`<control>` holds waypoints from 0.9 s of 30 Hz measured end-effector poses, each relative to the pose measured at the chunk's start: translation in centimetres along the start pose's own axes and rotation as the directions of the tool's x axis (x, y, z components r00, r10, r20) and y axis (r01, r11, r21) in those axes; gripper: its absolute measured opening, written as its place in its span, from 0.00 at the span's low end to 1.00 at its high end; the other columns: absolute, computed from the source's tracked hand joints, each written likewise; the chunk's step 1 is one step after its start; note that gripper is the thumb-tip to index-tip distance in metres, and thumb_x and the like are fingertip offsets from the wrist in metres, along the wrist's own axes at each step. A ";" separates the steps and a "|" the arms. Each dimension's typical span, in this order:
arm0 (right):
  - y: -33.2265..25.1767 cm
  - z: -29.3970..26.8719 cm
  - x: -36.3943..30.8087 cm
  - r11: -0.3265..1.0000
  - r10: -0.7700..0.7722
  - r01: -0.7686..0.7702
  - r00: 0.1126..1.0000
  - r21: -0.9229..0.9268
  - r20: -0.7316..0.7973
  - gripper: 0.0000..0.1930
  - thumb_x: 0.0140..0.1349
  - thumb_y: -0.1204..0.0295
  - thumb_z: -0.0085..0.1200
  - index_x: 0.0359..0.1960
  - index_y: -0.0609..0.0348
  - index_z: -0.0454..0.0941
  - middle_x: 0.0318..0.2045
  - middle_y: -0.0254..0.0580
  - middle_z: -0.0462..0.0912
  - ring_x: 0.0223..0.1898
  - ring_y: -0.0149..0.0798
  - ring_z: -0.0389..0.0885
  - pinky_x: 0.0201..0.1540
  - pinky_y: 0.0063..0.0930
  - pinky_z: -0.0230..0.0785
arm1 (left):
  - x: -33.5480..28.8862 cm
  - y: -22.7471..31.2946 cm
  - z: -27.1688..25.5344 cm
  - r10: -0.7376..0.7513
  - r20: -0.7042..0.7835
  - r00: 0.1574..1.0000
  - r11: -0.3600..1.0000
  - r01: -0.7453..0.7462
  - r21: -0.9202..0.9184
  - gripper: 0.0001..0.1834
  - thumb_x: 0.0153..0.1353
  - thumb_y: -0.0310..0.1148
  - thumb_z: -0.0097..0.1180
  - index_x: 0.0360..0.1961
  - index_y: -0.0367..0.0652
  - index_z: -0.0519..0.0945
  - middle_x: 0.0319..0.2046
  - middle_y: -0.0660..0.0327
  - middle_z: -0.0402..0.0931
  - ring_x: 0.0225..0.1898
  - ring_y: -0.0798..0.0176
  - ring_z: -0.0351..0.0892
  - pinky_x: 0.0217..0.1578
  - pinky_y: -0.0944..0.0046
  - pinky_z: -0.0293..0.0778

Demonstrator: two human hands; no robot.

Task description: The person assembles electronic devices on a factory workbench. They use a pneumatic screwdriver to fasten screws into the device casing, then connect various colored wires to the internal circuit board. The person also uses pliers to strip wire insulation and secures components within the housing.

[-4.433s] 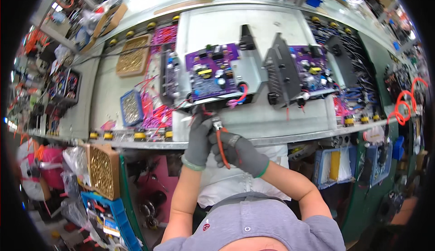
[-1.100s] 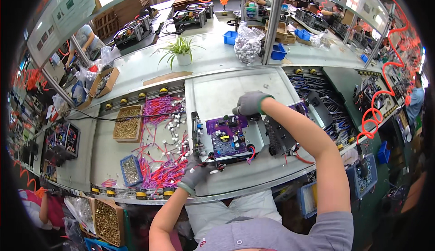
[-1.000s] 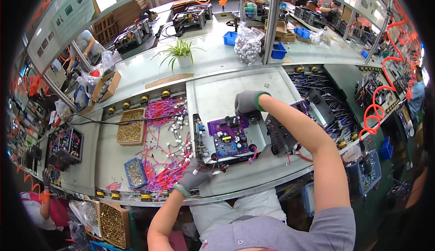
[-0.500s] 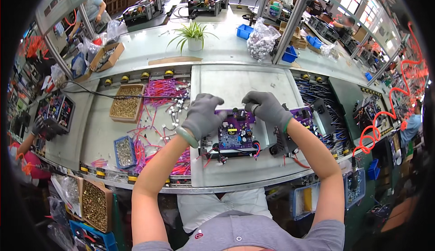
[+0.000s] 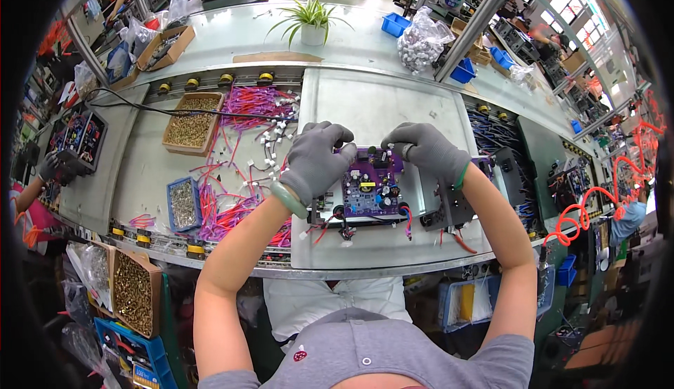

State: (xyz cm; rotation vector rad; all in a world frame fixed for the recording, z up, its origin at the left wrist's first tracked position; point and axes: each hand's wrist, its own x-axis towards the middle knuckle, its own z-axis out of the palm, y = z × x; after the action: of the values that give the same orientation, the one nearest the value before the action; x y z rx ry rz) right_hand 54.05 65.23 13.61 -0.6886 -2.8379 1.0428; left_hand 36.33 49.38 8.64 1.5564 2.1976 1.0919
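1. Your grip first: both hands are bent in with fingers half curled. I can't tell if either one's got hold of anything, since the fingertips are partly hidden.
2. Your left hand (image 5: 316,157) is up at the board's upper left corner, thumb pointing inward. Your right hand (image 5: 425,152) is just past the upper right corner, fingers bent down.
3. The purple circuit board (image 5: 368,196) sits between and slightly below them, inside an open metal case on the pale work plate (image 5: 382,97). Red and blue wires (image 5: 408,219) hang off its near right corner.
4. Step-wise, my guess is you're handling or lining up something along the board's far edge.
5. Next move, I'd say, calls for steady fingers at that edge, light pressure on the parts, and the dangling wires kept free. Watch the dark panel (image 5: 458,206) by your right forearm too.
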 end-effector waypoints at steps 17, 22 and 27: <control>0.4 2.1 3.5 0.433 0.113 0.103 0.979 -0.895 0.167 0.09 0.55 0.71 0.57 0.36 0.52 0.87 0.35 0.42 0.86 0.41 0.47 0.86 0.40 0.40 0.77 | 0.0 0.1 0.3 -0.013 -0.050 0.999 0.998 0.009 -0.067 0.12 0.57 0.36 0.58 0.40 0.45 0.85 0.39 0.59 0.83 0.45 0.59 0.78 0.51 0.59 0.73; -0.4 0.6 3.3 0.653 0.072 0.065 0.986 -0.754 0.148 0.07 0.54 0.71 0.56 0.33 0.49 0.85 0.36 0.41 0.84 0.41 0.48 0.83 0.44 0.41 0.75 | 0.1 0.1 0.3 -0.038 -0.032 0.999 0.993 0.034 -0.112 0.12 0.58 0.36 0.59 0.41 0.45 0.85 0.39 0.59 0.83 0.44 0.61 0.78 0.50 0.60 0.74; -0.4 0.5 1.8 0.657 -0.018 0.104 0.992 -0.747 0.123 0.05 0.53 0.72 0.56 0.30 0.50 0.84 0.34 0.40 0.82 0.40 0.48 0.82 0.45 0.42 0.73 | -0.2 0.4 0.0 -0.063 -0.038 0.997 0.991 0.058 -0.120 0.11 0.58 0.36 0.58 0.40 0.45 0.85 0.37 0.58 0.82 0.44 0.59 0.78 0.50 0.60 0.74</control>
State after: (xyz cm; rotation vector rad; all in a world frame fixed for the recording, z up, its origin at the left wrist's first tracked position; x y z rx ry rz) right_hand 52.19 65.39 13.25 -0.5470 -3.3103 -0.2080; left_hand 36.67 49.22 8.86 1.4207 2.1484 1.2226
